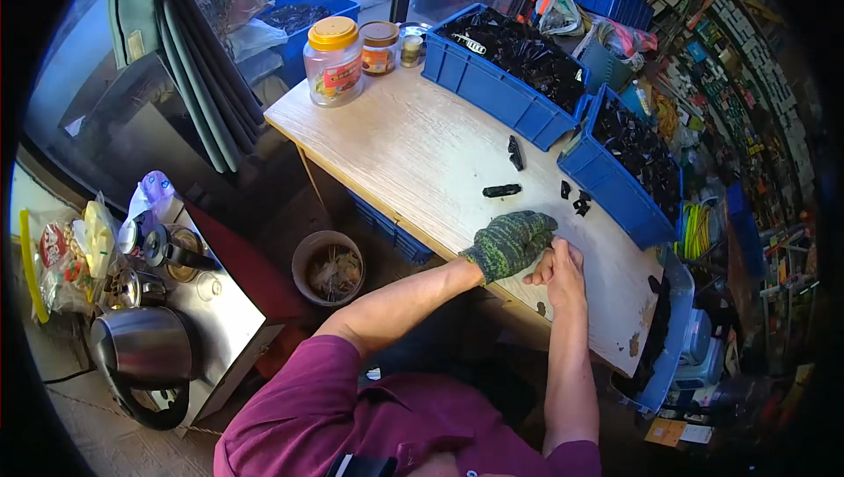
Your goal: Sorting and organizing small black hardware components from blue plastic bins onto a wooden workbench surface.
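Note:
My left hand wears a green and black knitted glove and is closed at the table's near edge. My bare right hand meets its fingertips, with fingers curled in. Whatever lies between the two hands is hidden by the glove and fingers. Just beyond the glove, a black oblong plastic part lies on the light wooden table. Farther back is another black plastic part. Small black pieces lie to the right of them.
Two blue crates, one at the back and one at the right, hold many black parts. A yellow-lidded jar and a brown-lidded jar stand at the far left corner. A bin sits on the floor; a kettle stands left.

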`<state>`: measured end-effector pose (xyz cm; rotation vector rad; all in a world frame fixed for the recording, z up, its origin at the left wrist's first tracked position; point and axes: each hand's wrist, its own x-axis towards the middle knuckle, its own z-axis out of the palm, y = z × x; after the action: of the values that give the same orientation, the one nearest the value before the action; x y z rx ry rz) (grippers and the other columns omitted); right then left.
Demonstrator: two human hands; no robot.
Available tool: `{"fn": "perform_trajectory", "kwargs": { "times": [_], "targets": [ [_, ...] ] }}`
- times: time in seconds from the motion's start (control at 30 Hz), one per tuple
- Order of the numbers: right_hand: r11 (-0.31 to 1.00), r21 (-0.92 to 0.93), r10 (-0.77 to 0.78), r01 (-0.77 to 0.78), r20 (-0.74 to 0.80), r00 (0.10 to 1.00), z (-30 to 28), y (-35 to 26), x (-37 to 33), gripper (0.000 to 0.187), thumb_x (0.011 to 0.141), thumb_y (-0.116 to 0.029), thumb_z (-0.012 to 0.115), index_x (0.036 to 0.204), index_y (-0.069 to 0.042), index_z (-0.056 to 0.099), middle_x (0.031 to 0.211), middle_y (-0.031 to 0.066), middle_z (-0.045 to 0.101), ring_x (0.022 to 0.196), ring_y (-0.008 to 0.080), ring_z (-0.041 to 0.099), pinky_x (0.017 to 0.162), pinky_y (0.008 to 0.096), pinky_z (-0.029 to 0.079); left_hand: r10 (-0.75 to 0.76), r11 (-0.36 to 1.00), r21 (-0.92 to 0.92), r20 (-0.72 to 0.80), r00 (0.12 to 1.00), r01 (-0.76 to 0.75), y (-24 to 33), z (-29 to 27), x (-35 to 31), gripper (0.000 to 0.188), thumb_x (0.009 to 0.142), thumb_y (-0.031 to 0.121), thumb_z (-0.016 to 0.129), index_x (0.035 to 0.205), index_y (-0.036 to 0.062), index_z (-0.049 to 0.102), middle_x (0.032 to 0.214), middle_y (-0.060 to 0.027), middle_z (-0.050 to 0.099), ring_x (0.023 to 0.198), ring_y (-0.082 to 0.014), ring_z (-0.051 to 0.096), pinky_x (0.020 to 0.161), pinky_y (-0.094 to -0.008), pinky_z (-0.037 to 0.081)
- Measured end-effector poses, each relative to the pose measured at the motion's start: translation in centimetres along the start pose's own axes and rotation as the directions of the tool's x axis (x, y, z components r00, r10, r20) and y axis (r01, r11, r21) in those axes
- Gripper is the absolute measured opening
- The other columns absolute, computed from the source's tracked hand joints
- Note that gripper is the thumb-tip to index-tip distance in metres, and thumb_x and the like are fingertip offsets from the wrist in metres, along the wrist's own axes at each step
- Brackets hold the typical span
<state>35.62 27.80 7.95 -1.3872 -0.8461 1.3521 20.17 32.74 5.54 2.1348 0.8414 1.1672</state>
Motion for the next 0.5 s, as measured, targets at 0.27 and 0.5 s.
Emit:
{"fn": "perform_trajectory", "kwargs": {
  "times": [0.27, 0.5],
  "targets": [
    [0.993, -0.083, -0.090, 0.080, -0.117, 0.989, 1.8, -0.6, -0.5, 0.036, 0.093, -0.026, 0.067, 0.112, 0.004, 0.063, 0.050, 0.0013, 0.043, 0.040, 0.0117, 0.043, 0.040, 0.0320, 0.048, -0.070, 0.997, -0.049, -0.262, 0.963, 0.060, -1.1, 1.5, -0.2, 0.022, 0.089, 0.018, 0.059, 0.105, 0.0061, 0.065, 0.094, -0.0186, 0.067, 0.085, -0.0384, 0.065, 0.074, -0.0452, 0.052],
    [0.972, -0.164, -0.181, 0.169, -0.056, 0.982, 2.2, -0.4, -0.6, 0.037, 0.095, -0.030, 0.062, 0.107, 0.005, 0.060, 0.049, 0.0019, 0.040, 0.039, 0.0135, 0.043, 0.042, 0.0317, 0.049, -0.315, 0.944, -0.145, -0.146, 0.938, 0.295, -0.7, 0.6, 0.5, 0.022, 0.092, 0.018, 0.059, 0.105, 0.0019, 0.067, 0.097, -0.0200, 0.068, 0.090, -0.0363, 0.065, 0.079, -0.0417, 0.050]
  ]
}}
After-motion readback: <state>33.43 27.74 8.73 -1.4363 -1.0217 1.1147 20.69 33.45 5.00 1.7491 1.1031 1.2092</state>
